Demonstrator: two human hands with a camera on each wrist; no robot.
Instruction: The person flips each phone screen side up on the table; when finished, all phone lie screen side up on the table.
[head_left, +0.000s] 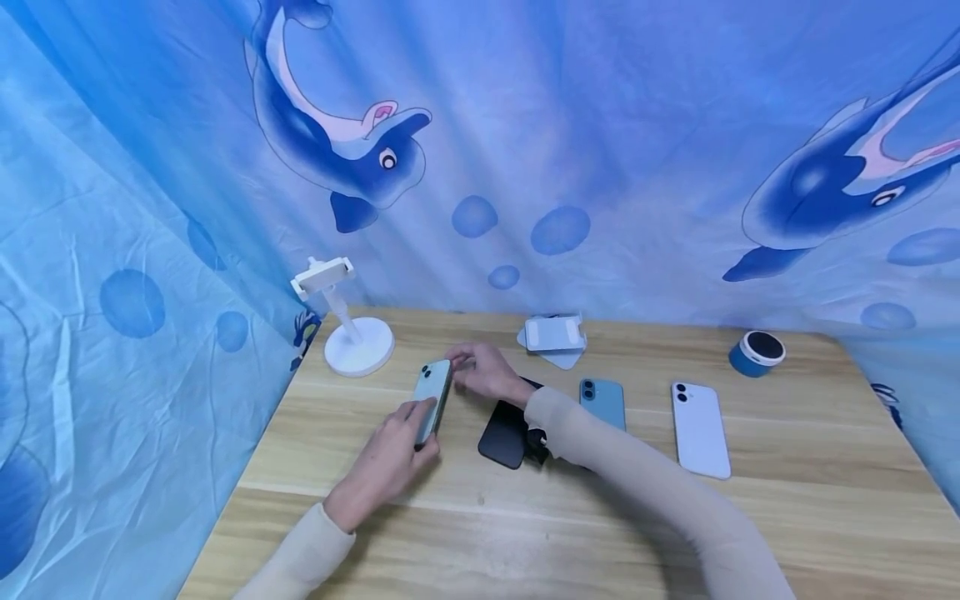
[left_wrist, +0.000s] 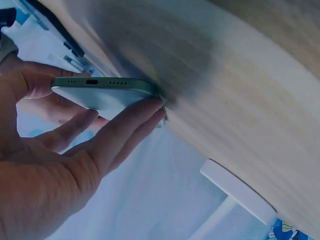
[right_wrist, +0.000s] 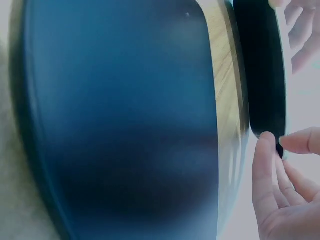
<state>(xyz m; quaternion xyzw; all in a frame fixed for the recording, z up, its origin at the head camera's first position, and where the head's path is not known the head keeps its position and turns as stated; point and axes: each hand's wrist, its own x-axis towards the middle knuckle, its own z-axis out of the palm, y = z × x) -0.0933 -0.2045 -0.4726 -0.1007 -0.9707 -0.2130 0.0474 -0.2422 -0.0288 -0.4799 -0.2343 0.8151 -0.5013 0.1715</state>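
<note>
My left hand (head_left: 386, 454) grips a light green phone (head_left: 431, 387) by its long edges, thumb on one side and fingers on the other. Its back with two lenses faces up in the head view, and the phone is tilted over the table. The bottom edge with its port slot shows in the left wrist view. My right hand (head_left: 483, 371) pinches the phone's far corner between thumb and finger; the phone's dark screen (right_wrist: 262, 70) faces that wrist camera. Beneath my right wrist lies a black phone (head_left: 501, 433), partly hidden by the arm.
A white phone stand (head_left: 360, 348) is at the back left. Behind my right hand lies a small white boxy item (head_left: 553, 333). Right of my forearm are a blue phone (head_left: 604, 402), a white phone (head_left: 701, 429) and a blue cylinder (head_left: 756, 354) with a dark top.
</note>
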